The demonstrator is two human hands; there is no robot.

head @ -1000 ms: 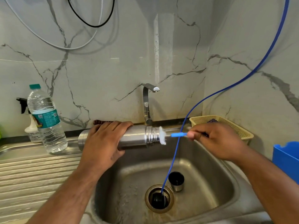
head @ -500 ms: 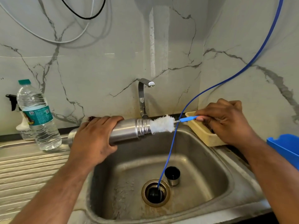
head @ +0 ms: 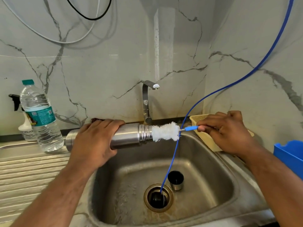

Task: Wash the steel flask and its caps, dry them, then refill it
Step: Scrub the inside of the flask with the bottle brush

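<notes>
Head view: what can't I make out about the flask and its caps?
All head view.
Inside of flask: brush head blocks the mouth.
Most of brush handle: buried in right hand.
Middle of flask: under left hand.
Dark object in drain: too shadowed to call a cap.

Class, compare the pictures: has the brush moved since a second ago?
Yes. The brush has slid right, out of the flask mouth and away from the tap; its bristles now show almost fully.
</notes>
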